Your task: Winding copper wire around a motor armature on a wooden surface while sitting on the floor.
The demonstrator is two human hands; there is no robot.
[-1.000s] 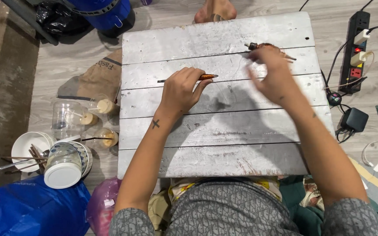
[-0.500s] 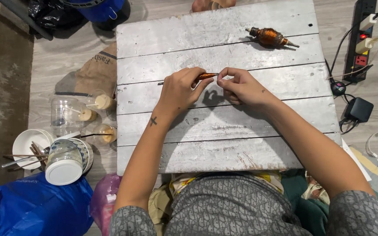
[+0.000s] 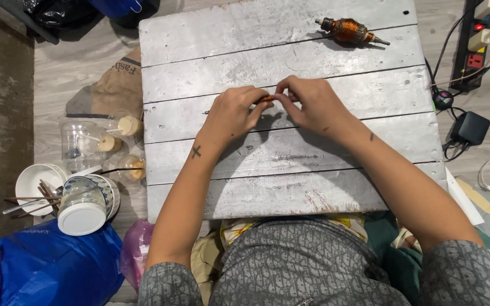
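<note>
In the head view I am pinching a thin orange-handled tool (image 3: 265, 99) between both hands at the counter's (image 3: 324, 175) middle; my right hand (image 3: 313, 105) has just come off the copper-wound armature (image 3: 350, 30), now lying alone near the far right corner, while my left hand (image 3: 233, 113) is gripping the tool's shaft

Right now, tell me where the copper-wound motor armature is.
The copper-wound armature lies on the grey board's far right, untouched, beyond both hands, near the power strip.

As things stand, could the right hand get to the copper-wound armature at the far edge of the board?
Probably yes: the right hand is busy on the small tool, but only bare board lies between it and the armature.
</note>
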